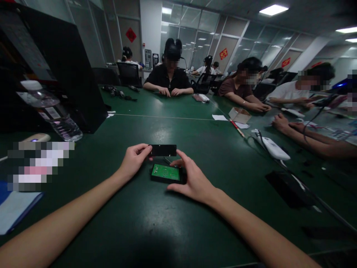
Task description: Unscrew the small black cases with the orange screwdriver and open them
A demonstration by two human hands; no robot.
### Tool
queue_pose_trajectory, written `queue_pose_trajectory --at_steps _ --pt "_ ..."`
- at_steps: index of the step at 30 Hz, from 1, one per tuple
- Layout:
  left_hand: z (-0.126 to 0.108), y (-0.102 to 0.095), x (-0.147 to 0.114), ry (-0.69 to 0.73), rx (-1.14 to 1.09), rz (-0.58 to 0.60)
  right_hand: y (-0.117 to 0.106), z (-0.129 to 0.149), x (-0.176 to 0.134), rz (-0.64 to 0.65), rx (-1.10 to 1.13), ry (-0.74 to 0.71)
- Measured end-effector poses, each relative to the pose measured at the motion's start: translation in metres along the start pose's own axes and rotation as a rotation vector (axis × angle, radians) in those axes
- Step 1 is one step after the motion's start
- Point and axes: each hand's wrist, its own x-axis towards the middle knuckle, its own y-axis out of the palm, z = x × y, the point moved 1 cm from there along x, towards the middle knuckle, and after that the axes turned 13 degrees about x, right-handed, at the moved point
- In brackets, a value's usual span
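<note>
Between thumb and fingers, my left hand (137, 158) pinches the left end of a flat black rectangular cover (164, 150), raised over the table. My right hand (189, 178) has its thumb and fingers spread apart around the right end of a black case (164, 181); one fingertip is close to the cover's right edge, and I cannot tell if it touches. A green circuit board (166, 172) lies face up in the case, which rests on the table just below the cover. Something thin and metallic (167, 160) shows behind the case, partly hidden by the right fingers.
The green table (134, 216) extends forward to several seated people. At left stand a water bottle (52, 109) and a large black box (64, 67). On the right lie a white power strip (272, 147), its cable, a black object (290, 188) and a small cardboard box (239, 115).
</note>
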Motion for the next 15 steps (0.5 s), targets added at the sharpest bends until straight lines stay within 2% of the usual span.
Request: queue_pose_trajectory --at_steps 4,6,8,10,11,13,15 --pt "0.005 -0.001 0.004 -0.068 -0.027 -0.024 0.007 0.017 0.004 0.167 -0.14 -0.014" --pt "0.006 -0.001 0.004 -0.081 -0.025 -0.016 0.004 0.02 0.006 0.172 -0.109 -0.052" --pt "0.006 -0.001 0.005 -0.092 -0.043 -0.012 -0.009 0.018 0.006 0.117 -0.034 -0.122" --pt "0.006 0.001 0.005 -0.112 -0.075 0.001 -0.037 0.008 0.004 -0.019 -0.008 -0.16" --pt "0.005 0.002 0.005 -0.127 -0.092 0.007 -0.056 0.001 0.003 -0.129 -0.041 -0.143" --pt "0.004 0.006 0.003 -0.16 -0.13 0.015 -0.102 -0.019 -0.005 -0.4 -0.197 -0.034" --pt "0.002 0.01 0.0 -0.183 -0.171 0.026 -0.149 -0.043 -0.019 -0.601 -0.412 0.146"
